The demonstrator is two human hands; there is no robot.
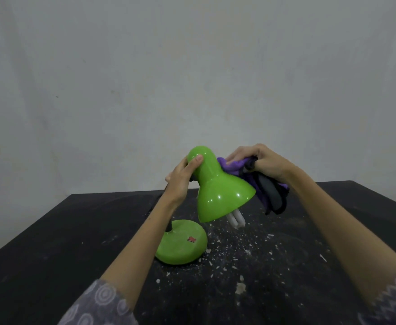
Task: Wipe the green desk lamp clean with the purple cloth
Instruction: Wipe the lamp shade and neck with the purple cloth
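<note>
The green desk lamp [218, 193] stands on a black table, its glossy shade tilted down to the right with a white bulb [237, 220] poking out. Its round green base [183, 245] carries a small red sticker. My left hand [183, 179] grips the top of the shade where the neck joins, thumb on the dome. My right hand [260, 160] holds the purple cloth [267, 186], which has a dark grey side, pressed against the right back of the shade. The cloth's loose end hangs below my wrist.
The black table [75, 231] is strewn with white flakes and dust [239, 254], mostly right of and in front of the lamp base. A plain pale wall rises behind the table. The table's far edge runs just behind the lamp.
</note>
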